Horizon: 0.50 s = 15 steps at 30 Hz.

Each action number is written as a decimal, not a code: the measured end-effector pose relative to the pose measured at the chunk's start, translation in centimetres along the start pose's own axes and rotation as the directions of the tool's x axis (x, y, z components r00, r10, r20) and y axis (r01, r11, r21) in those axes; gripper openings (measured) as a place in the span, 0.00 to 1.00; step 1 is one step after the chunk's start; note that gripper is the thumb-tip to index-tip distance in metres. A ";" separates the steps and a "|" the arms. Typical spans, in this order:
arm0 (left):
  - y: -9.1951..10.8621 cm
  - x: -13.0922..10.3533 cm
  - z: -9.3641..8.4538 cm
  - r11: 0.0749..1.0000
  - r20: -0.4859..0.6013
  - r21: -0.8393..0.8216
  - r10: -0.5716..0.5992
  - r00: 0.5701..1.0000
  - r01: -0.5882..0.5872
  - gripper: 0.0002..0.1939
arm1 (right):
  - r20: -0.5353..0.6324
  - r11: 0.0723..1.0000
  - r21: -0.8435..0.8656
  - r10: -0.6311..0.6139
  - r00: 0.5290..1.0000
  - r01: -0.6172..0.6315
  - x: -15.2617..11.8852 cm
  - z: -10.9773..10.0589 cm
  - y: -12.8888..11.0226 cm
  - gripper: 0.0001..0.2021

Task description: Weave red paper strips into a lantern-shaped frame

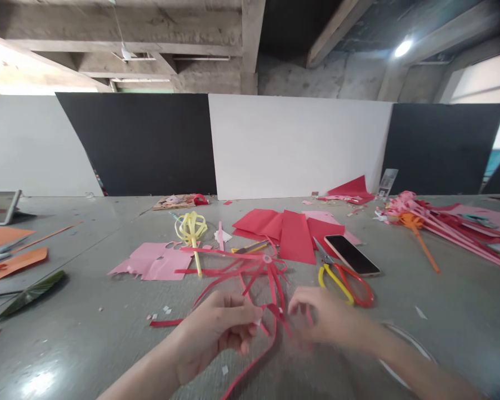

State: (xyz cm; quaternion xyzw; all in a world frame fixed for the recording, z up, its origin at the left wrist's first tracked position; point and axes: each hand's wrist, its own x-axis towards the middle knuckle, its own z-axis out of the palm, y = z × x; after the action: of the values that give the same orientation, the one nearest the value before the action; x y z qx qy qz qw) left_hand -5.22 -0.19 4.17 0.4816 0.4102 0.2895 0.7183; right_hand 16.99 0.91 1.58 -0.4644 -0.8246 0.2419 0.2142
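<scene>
A bundle of narrow red paper strips [270, 278] spreads over the grey table, joined at a pink-topped centre. My left hand [229, 319] pinches a red paper strip by its end, where a small whitish bit shows at the fingertips. Just right of it, my right hand [316, 316] has its fingers curled close to the same strip. Motion blurs those fingers, so I cannot make out whether they grip it. Beyond my right hand lie scissors [337, 278] with one yellow and one red handle. Folded red paper [298, 239] sits behind the strips.
A phone [352, 255] rests beside the scissors. Further left are pink paper [154, 262], a yellow paper-strip ball on a stick [191, 229] and a green leaf shape [33, 294]. Pink strips [433, 214] are piled at right. White and black panels [300, 147] stand behind.
</scene>
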 end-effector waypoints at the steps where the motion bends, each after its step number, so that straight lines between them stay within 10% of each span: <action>1: 0.0 0.0 0.0 1.000 0.002 0.003 0.004 1.000 -0.004 0.10 | 0.016 1.000 0.013 0.004 1.000 -0.005 0.0 0.6 -0.1 0.08; 9: 0.4 -0.6 -0.1 0.980 0.094 0.181 -0.100 0.991 0.081 0.06 | -0.261 0.961 0.225 0.218 0.941 -0.160 0.8 -0.2 0.3 0.07; 15: -5.1 0.4 1.0 0.888 0.035 0.419 -0.224 0.974 0.189 0.05 | -0.344 0.754 0.653 0.378 0.860 -0.070 0.7 -2.5 1.1 0.08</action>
State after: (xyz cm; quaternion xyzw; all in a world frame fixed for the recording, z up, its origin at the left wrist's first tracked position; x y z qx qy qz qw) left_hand -4.08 -2.17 -0.50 0.5876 0.4810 0.0979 0.6433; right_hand 18.87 2.50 2.99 -0.5094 -0.5606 0.4077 0.5100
